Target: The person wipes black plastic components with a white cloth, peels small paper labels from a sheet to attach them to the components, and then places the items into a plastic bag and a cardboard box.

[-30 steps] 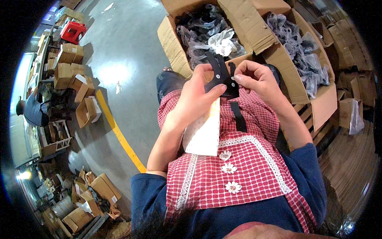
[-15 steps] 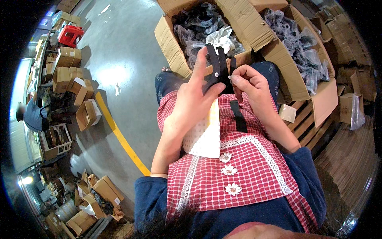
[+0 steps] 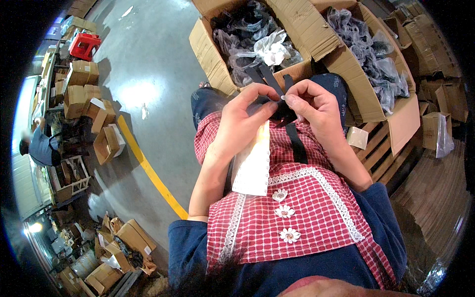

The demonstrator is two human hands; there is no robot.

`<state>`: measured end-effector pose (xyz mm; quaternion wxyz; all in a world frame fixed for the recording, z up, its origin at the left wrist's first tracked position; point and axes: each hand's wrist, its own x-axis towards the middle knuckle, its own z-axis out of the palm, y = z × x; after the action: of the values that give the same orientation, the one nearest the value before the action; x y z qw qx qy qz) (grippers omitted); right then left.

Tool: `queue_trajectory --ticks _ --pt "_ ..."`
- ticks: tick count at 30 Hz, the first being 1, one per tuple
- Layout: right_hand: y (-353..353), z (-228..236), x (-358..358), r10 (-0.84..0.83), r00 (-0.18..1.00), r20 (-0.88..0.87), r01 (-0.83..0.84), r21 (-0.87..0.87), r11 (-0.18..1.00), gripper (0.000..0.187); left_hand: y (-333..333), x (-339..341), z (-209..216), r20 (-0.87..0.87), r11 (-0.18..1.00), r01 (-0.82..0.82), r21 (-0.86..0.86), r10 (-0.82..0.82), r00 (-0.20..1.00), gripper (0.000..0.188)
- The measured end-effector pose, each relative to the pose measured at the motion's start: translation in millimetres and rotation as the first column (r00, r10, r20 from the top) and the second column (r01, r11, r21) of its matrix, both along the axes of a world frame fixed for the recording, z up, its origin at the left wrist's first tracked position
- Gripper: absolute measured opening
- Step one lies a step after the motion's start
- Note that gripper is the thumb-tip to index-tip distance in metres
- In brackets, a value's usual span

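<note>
Over the lap, between both hands: thin flat black straps [image 3: 272, 79]. Left hand [image 3: 245, 116] pinches them; right hand [image 3: 314, 104] seems to pinch a small pale bit [image 3: 283, 97] beside them. I'd hold the left firm, work right by fingertips. Straps look matte, ends fanned out. White dotted-edge sheet [image 3: 251, 171] hangs below left hand; open brown cardboard box [image 3: 210, 57] beyond.

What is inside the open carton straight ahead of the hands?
In the carton: clear plastic, dark items and, uppermost, a white bundle. Anything beneath is covered.
</note>
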<state>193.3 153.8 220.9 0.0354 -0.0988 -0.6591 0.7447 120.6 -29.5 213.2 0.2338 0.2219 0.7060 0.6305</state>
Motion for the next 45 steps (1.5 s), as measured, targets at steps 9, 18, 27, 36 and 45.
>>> queue_trajectory --ticks 9,18,27,36,45 --pt "2.7 1.4 -3.1 0.058 0.998 -0.014 -0.055 0.141 0.989 0.014 -0.2 -0.8 5.7 0.026 1.0 0.001 0.021 -0.002 1.0 0.018" --pt "2.9 0.3 -4.8 0.048 0.997 -0.052 -0.039 0.174 0.984 0.013 -1.6 1.0 6.7 0.018 0.999 -0.023 0.035 0.022 1.0 0.018" --pt "2.6 3.3 -5.4 0.072 0.997 -0.022 -0.066 0.205 0.977 0.013 -2.0 1.7 8.3 0.059 0.999 -0.045 -0.017 0.046 0.997 0.017" --pt "4.2 18.6 -3.7 0.207 0.903 -0.378 0.186 0.774 0.605 0.019 -1.0 -0.5 6.9 0.03 0.998 -0.062 0.001 0.062 0.998 0.017" --pt "5.4 15.2 -12.1 0.386 0.821 -0.42 0.289 0.89 0.354 0.024 0.0 0.6 6.4 -0.047 0.998 -0.043 -0.034 0.042 0.998 0.02"
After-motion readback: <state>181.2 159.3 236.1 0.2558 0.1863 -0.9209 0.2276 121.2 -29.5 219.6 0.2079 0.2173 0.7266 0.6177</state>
